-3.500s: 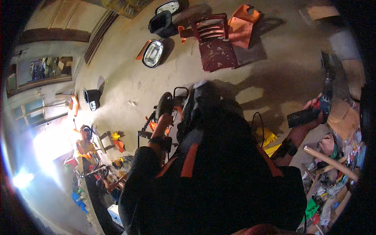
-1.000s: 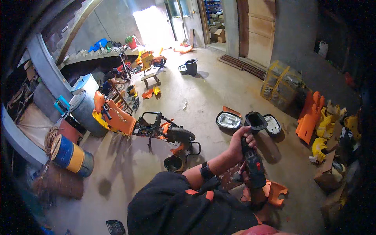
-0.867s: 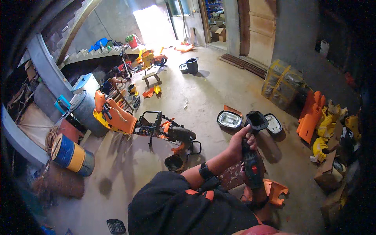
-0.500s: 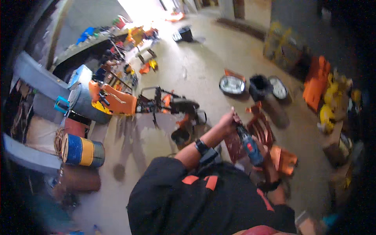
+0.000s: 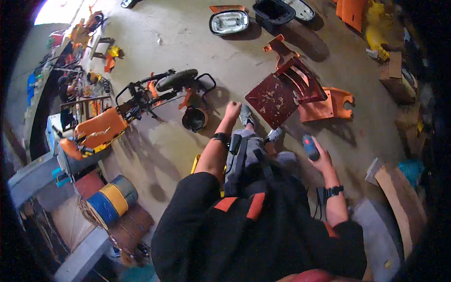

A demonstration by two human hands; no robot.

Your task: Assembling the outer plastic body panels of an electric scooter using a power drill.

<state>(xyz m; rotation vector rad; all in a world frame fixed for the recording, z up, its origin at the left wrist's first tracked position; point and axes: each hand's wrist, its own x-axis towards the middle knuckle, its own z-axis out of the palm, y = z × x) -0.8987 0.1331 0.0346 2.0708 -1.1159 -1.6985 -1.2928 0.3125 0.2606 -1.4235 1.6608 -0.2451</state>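
My right hand (image 5: pixel 323 159) is wrapped round a blue-and-black handheld power tool (image 5: pixel 310 148) with a red spot on its end. The rest of its body is hidden from this angle. Held out at the front of my body, my left hand (image 5: pixel 232 110) is closed; whether anything small is in it, I cannot make out. On the floor just beyond my feet lies a dark red metal panel (image 5: pixel 271 99) with scraped paint and slotted, curved sections. An orange plastic part (image 5: pixel 324 105) rests against its right side.
A stripped motorbike frame (image 5: pixel 141 94) with an orange body lies to the left, beside a black bucket (image 5: pixel 194 119). A blue-and-yellow drum (image 5: pixel 112 199) is nearer. Lamp-like housings (image 5: pixel 229 22) sit at the far side. Cardboard (image 5: pixel 397 202) and boxes line the right.
My hands have come apart: the left has left the tool's front end and moved left, while the right has carried the tool to the right. The view has tilted and turned.
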